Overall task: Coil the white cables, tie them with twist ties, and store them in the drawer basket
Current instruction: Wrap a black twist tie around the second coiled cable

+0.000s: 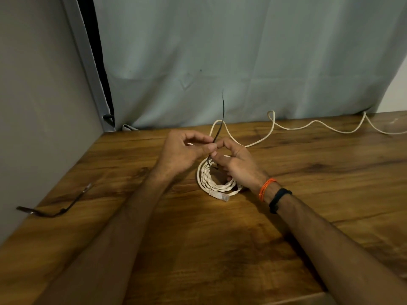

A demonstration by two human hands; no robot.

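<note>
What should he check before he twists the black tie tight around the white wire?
1. Coiled cable lies flat on the table: ok.
2. Twist tie passes round the coil: seems so, partly hidden, cannot tell.
3. Left hand pinches the tie: ok.
4. Right hand pinches the tie: ok.
5. Whole cable coiled: not ok, a loose length trails behind.
6. Spare tie nearby: ok.
</note>
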